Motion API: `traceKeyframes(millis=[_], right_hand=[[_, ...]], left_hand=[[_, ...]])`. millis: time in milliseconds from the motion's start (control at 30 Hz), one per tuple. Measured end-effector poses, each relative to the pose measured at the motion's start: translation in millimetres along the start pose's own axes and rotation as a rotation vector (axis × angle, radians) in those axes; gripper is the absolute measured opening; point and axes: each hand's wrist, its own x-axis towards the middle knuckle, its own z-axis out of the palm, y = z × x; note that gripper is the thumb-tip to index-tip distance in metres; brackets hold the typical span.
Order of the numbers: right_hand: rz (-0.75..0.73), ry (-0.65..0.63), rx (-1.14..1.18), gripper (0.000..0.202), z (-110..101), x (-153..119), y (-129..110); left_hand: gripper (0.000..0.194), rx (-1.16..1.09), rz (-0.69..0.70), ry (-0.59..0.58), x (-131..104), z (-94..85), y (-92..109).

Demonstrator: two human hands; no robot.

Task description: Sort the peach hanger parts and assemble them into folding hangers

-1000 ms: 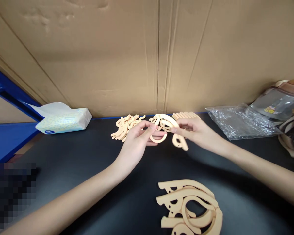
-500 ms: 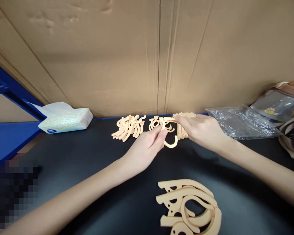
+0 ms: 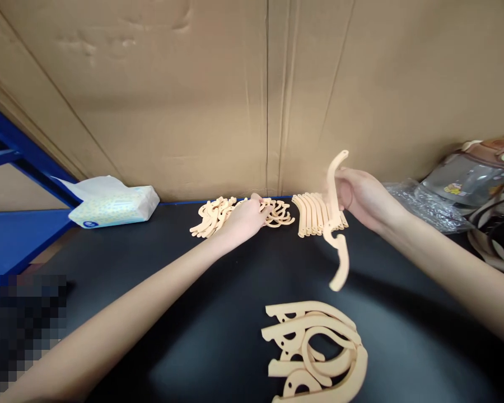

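Note:
My right hand (image 3: pixel 359 196) pinches a beige folding hanger piece (image 3: pixel 335 190) by its long upper arm and holds it upright. A shorter curved part hangs from the piece's lower end, above the black table. My left hand (image 3: pixel 247 218) is over the middle pile of small curved hanger hooks (image 3: pixel 283 212), its fingers bent down among them. The fingertips are partly hidden, so I cannot see which part they grip. Behind the held piece lies a row of slim hanger arms (image 3: pixel 313 215). Left of my left hand is a heap of curved hanger parts (image 3: pixel 214 215).
Several folded hangers (image 3: pixel 315 324) lie overlapping on the near part of the black table (image 3: pixel 185 336). A tissue pack (image 3: pixel 115 204) rests at the back left. At the right are a clear plastic bag (image 3: pixel 424 207) and a transparent bottle (image 3: pixel 457 179). A cardboard wall (image 3: pixel 193 112) stands behind.
My left hand has let go of the hanger piece and moved left to the hook pile. My right hand has moved right and turned the piece upright.

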Motion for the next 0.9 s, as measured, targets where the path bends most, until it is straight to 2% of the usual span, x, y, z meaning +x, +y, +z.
traceKeyframes(millis=[67,133,200,267,300,333,400,500,633,733,833,900], right_hand=[[-0.044,0.079,0.031,0.01,-0.9,1.4,3.2],[-0.107,0.152,0.05,0.026,1.0,0.3,6.1],[-0.172,0.186,0.054,0.042,4.8,-2.3,8.8],[-0.213,0.164,0.009,0.048,8.6,-4.6,11.1],[-0.222,0.152,-0.036,0.046,9.7,-5.2,12.0],[-0.232,0.151,-0.09,0.04,10.2,-5.4,12.7],[-0.28,0.194,-0.197,0.031,8.8,-4.7,13.4],[-0.447,0.25,-0.428,0.032,3.5,-3.4,12.7],[-0.736,0.082,-1.146,0.015,0.4,-5.3,11.4],[-0.933,-0.092,-1.579,0.024,3.2,-8.5,12.2],[-0.989,-0.316,-1.729,0.029,7.6,-13.5,16.1],[-0.981,-0.384,-1.725,0.03,11.4,-18.5,20.7]], left_hand=[[0.037,0.013,0.006,0.059,-9.2,-4.3,8.2],[0.045,-0.12,0.018,0.004,-22.9,-8.5,20.0],[0.054,-0.507,-0.031,-0.252,-36.5,-10.8,31.0],[0.044,-0.826,-0.1,-0.462,-47.1,-11.0,37.5],[0.035,-0.93,-0.131,-0.502,-51.0,-10.6,38.6],[0.027,-1.005,-0.158,-0.49,-53.8,-10.3,38.6],[0.019,-1.097,-0.196,-0.392,-56.7,-10.1,36.0],[0.012,-1.129,-0.213,-0.273,-57.1,-11.2,32.0],[0.013,-1.111,-0.223,-0.32,-58.2,-12.6,32.8],[0.013,-1.102,-0.299,-0.416,-61.5,-13.2,34.0],[0.015,-1.049,-0.362,-0.475,-63.5,-13.9,33.1],[0.02,-0.993,-0.358,-0.481,-62.9,-12.4,31.2]])
